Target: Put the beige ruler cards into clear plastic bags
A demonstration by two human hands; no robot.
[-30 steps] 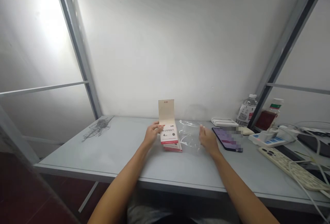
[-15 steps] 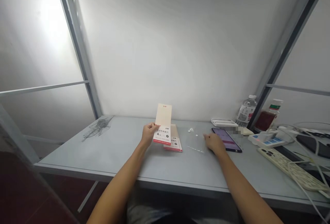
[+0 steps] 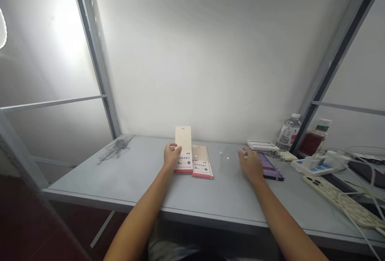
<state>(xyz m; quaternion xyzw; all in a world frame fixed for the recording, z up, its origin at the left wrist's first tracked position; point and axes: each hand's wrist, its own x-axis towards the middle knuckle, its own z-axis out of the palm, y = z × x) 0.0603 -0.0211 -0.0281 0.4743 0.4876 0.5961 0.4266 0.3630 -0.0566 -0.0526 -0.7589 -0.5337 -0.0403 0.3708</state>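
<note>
My left hand is closed on the left edge of a cream-and-white ruler-set packet with a red bottom band, thumb on its front. The packet stands nearly upright. Just right of it, a similar packet lies on the table, its left edge partly covered. My right hand is over the table beside the phone, its fingers curled in and partly covering it. Whatever is between those fingers cannot be made out. Small white bits show left of the right hand; clear plastic there is barely visible.
A white device, a water bottle and a jar of dark red contents stand at the back right. A power strip, a patterned phone case and loose cables crowd the right side. Dark scribbles mark the left tabletop.
The packet in my left hand has moved slightly left and down, uncovering more of the second packet. The fingers of my right hand have lifted a little; the clear plastic edge beside it shows less.
</note>
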